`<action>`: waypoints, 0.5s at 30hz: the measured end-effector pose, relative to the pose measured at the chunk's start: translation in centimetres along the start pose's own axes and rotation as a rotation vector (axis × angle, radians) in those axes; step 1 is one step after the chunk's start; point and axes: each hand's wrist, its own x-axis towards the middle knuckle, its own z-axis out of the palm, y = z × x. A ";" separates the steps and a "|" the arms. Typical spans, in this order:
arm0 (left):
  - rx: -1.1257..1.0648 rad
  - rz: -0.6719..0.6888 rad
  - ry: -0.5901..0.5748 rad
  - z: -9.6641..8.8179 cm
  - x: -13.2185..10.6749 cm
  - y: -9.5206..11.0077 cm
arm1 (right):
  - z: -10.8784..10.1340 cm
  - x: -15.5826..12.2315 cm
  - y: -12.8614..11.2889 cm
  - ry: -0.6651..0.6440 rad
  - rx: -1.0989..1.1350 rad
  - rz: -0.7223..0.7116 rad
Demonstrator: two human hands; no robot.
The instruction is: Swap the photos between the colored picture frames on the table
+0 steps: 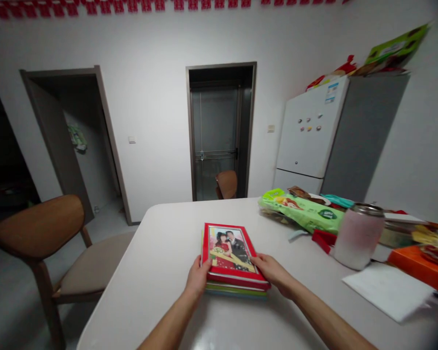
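Note:
A red photo frame (230, 276) lies on top of a small stack near the middle of the table, showing a picture of two people in dark red and black clothes. Beneath it, the edges of a green item (237, 287) and a bluish one (237, 294) stick out; their kind is hidden. My left hand (199, 276) grips the frame's left side with the thumb on its top face. At the right side, my right hand (273, 273) holds it with the thumb over the border and the fingers mostly hidden below.
The white table (160, 272) carries a green packet (310, 211), a pinkish-white jar (359, 238), white paper (390, 289) and an orange box (421, 265) on its right. A wooden chair (40, 228) stands at left, another chair (227, 184) behind. A fridge (306, 131) is back right.

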 end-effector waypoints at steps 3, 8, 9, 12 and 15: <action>0.016 0.030 0.082 -3.8 0.9 1.0 | 3.6 3.0 -1.5 -0.039 -0.002 -0.059; 0.051 0.034 0.165 -6.8 2.4 1.6 | 6.5 6.3 -2.8 -0.035 -0.041 -0.122; 0.061 0.030 0.182 -7.0 2.6 1.7 | 6.7 6.6 -2.9 -0.026 -0.054 -0.126; 0.092 0.025 0.240 -6.9 2.7 1.9 | 6.6 7.2 -2.9 0.010 -0.093 -0.125; 0.126 0.027 0.309 -7.1 2.2 3.0 | 5.9 7.5 -2.6 0.101 -0.125 -0.131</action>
